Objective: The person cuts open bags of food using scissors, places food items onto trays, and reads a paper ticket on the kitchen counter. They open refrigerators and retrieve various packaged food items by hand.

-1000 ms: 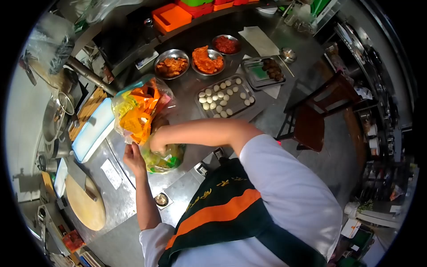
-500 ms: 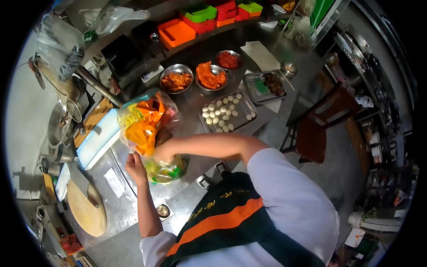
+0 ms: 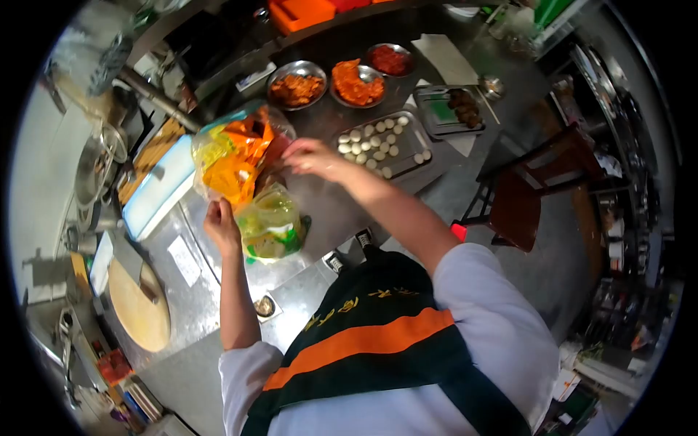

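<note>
A large clear plastic bag [image 3: 234,161] with orange and yellow packets inside stands on the steel counter. My left hand [image 3: 222,224] is closed in a pinch on the bag's near left edge. At the bag's right side, my right hand [image 3: 314,158] has its fingers drawn together on the plastic edge. Just below the orange part sits a clear and green plastic package [image 3: 270,224], partly under the bag. What lies deep inside the bag is hidden.
Beyond the bag are metal bowls of red-coated food [image 3: 297,86] and a tray of white eggs [image 3: 416,138]. To the left lie a white-blue tray [image 3: 158,185], a round cutting board [image 3: 138,312] and a cleaver [image 3: 127,256]. A wooden chair [image 3: 516,214] stands right of the counter.
My right hand has come up from low in the bag to its right edge. My left hand keeps its pinch. The view has tilted, so the counter items sit higher.
</note>
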The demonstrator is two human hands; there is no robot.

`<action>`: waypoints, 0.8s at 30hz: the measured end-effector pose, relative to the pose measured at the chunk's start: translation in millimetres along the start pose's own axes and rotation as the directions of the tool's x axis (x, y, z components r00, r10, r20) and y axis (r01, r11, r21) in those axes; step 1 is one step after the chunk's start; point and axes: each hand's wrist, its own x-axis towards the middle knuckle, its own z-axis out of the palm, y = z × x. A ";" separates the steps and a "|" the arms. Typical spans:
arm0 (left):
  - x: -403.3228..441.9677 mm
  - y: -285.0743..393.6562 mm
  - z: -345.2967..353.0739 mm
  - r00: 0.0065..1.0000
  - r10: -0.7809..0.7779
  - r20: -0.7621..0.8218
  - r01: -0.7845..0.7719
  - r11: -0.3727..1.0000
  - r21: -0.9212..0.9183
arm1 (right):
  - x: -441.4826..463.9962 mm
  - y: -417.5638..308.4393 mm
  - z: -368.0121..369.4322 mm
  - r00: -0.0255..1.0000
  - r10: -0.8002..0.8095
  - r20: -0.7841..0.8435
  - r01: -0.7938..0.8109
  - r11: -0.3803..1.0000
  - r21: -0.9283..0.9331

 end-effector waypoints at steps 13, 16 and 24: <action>-0.3 7.1 -5.1 1.000 -0.013 -0.010 0.014 0.999 0.038 | -129.8 30.8 -161.0 0.705 -0.427 -0.567 -0.388 0.437 -0.812; -0.8 0.4 -3.8 1.000 0.007 -0.009 -0.007 0.999 -0.032 | -150.8 44.7 -156.5 0.370 -0.312 -0.875 -0.581 0.658 -0.480; -4.5 -2.2 -10.5 0.998 0.050 -0.032 -0.048 0.997 0.056 | -113.4 133.6 -216.8 0.077 -0.176 -0.981 -0.420 0.887 -0.192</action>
